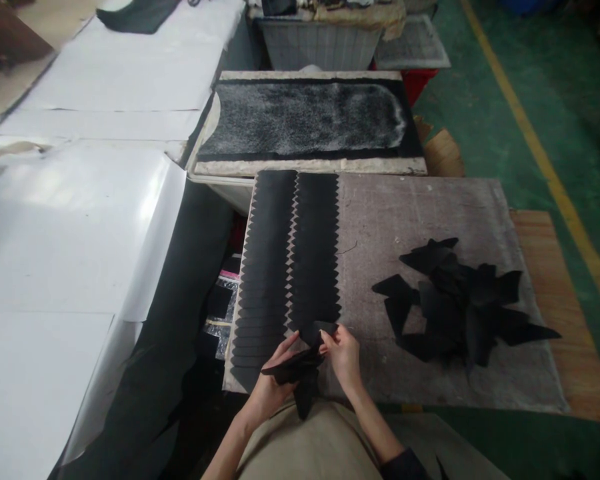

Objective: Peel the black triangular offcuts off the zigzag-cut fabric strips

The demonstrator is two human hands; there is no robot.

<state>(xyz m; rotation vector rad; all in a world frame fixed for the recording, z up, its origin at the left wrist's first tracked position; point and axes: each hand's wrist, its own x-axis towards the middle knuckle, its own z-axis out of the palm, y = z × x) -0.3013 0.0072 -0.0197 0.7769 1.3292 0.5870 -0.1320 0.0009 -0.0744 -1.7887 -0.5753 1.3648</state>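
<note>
My left hand (275,377) is closed around a small bunch of black cut fabric pieces (300,377) just above my lap. My right hand (343,353) pinches one black piece (319,330) at the near end of the second row. Two rows of overlapped black pieces (290,260) with zigzag edges lie on the left part of a grey felt board (420,213). A loose heap of black pieces (460,300) lies on the board to the right of my hands.
White sheets (70,227) cover a table on the left, with dark fabric hanging off its edge. Beyond the board lies a dark brush-like pad (305,120) and a grey plastic crate (320,40). Green floor with a yellow line runs along the right.
</note>
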